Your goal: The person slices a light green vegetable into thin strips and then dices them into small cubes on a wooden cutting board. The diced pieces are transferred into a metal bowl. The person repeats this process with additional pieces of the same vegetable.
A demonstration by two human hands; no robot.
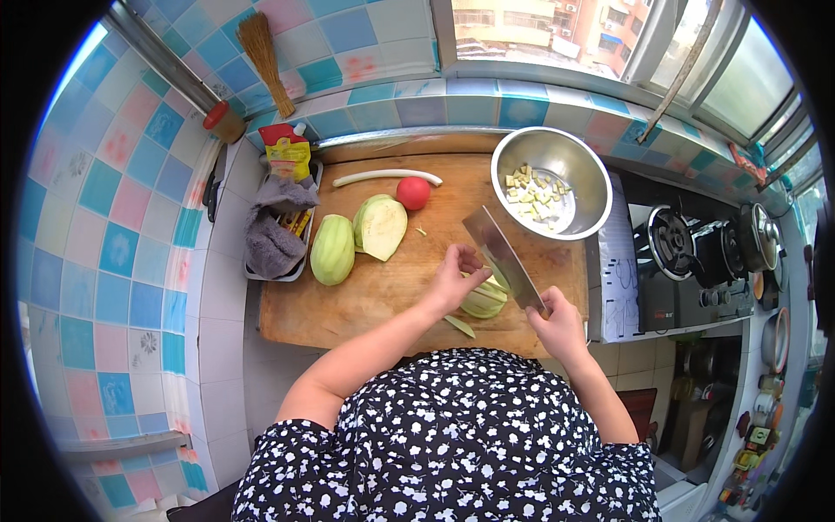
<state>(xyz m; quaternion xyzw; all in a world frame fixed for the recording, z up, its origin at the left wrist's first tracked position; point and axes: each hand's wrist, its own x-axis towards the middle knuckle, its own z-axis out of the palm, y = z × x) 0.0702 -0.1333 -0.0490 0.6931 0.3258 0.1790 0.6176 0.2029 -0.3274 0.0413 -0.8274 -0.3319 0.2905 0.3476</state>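
My right hand (559, 326) is closed round the handle of a cleaver (504, 259), its broad blade slanting up and to the left. Beside the blade, my left hand (457, 277) has bent fingers, thumb apart from them, and nothing shows between. Just below it on the wooden cutting board (374, 300) lies a cut pale green vegetable (484, 302), like a peeled eggplant, partly hidden by hand and blade. A thin pale slice (459, 326) rests nearer me. Farther left are a whole peeled vegetable (332, 250) and a cut one (383, 228) showing its flat face.
A steel bowl (591, 196) of diced pieces stands at the board's far right. A tomato (413, 193) and white scallion stalk (374, 175) lie at the back. Left stands a tray (302, 268) with a grey cloth (277, 230); right, a gas stove (674, 300).
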